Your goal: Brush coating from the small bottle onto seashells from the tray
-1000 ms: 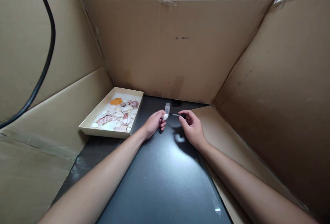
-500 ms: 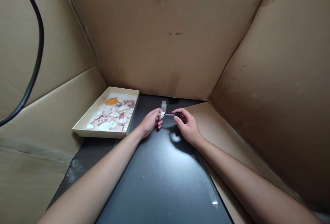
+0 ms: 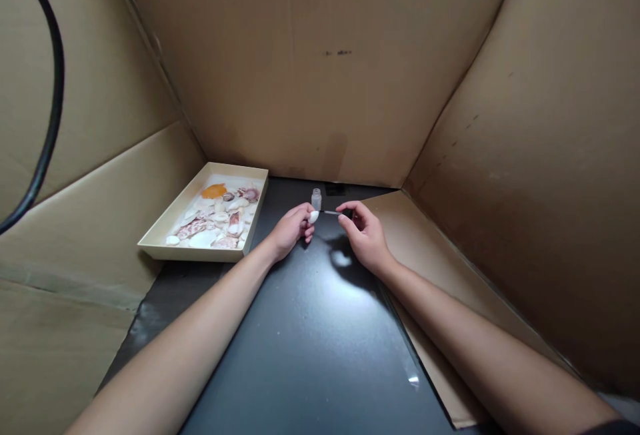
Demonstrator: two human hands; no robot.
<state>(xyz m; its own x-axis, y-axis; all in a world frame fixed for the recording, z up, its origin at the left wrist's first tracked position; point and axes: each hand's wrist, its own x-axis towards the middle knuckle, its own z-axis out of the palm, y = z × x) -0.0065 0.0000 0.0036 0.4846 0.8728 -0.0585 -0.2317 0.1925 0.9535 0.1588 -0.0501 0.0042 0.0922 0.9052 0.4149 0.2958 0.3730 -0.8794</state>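
Between the thumb and fingers of my left hand (image 3: 293,229) is a small white seashell (image 3: 313,217). My right hand (image 3: 369,238) pinches the dark cap of a thin brush applicator (image 3: 331,213). Its stem points left, and the dark tip is at or very near the shell; contact cannot be made out. Just behind the shell stands a small clear bottle (image 3: 317,199), uncapped and upright on the dark table (image 3: 300,348). To the left of my left hand, a cream tray (image 3: 193,255) holds several shells, among them an orange one (image 3: 214,191).
Cardboard walls (image 3: 320,101) enclose the table at the back and both sides. A flat cardboard piece (image 3: 425,255) lies along the right, under my right forearm. A black cable (image 3: 56,81) hangs at the upper left.
The shell has turned slightly in my left hand, and the brush has shifted a little against it. The whole view has also shifted slightly. Bottle and tray stay in place.
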